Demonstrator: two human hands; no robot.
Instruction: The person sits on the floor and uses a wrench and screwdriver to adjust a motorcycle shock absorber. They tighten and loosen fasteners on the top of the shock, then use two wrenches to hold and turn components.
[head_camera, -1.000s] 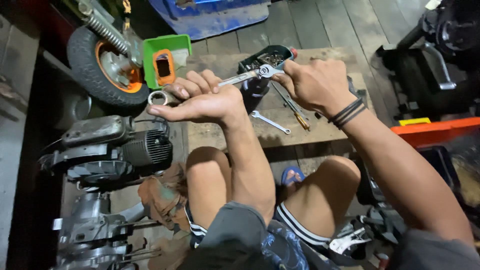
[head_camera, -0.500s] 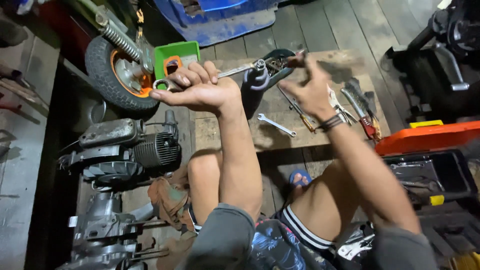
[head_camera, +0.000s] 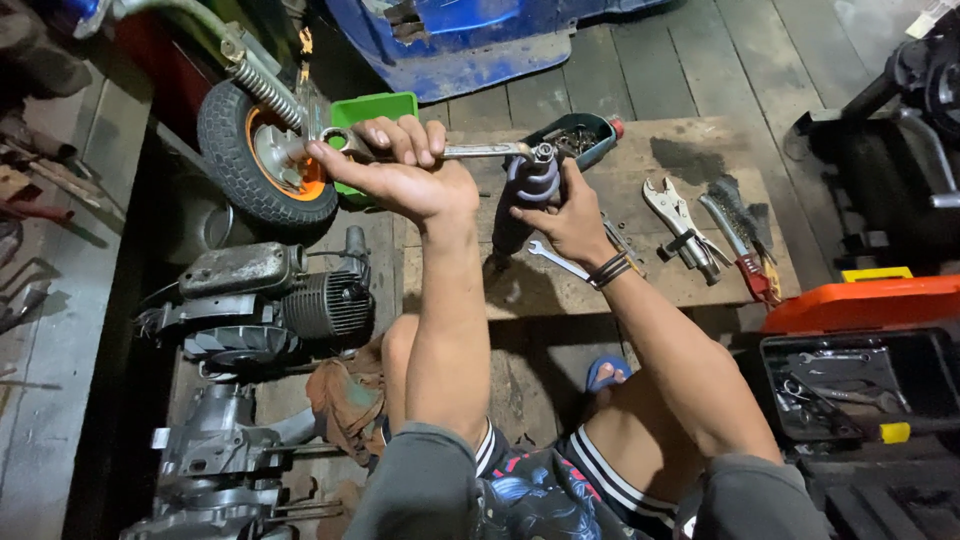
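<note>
My left hand (head_camera: 400, 172) grips the shaft of a long silver wrench (head_camera: 470, 151), its ring end poking out near the wheel. The wrench's other end sits on top of a dark ribbed metal part (head_camera: 535, 180). My right hand (head_camera: 572, 222) is wrapped around that part from below and holds it upright above the wooden board (head_camera: 660, 280). A black band circles my right wrist.
Locking pliers (head_camera: 672, 215), a wire brush (head_camera: 738, 222) and a small spanner (head_camera: 552, 259) lie on the board. A small wheel with orange hub (head_camera: 262, 165) and green tray (head_camera: 372, 108) stand at left; engine parts (head_camera: 270, 300) below; an open orange toolbox (head_camera: 860, 370) at right.
My right hand has dropped from the wrench end and now grips the ribbed part from beneath. The left hand and wrench stay raised; the view shifted a little.
</note>
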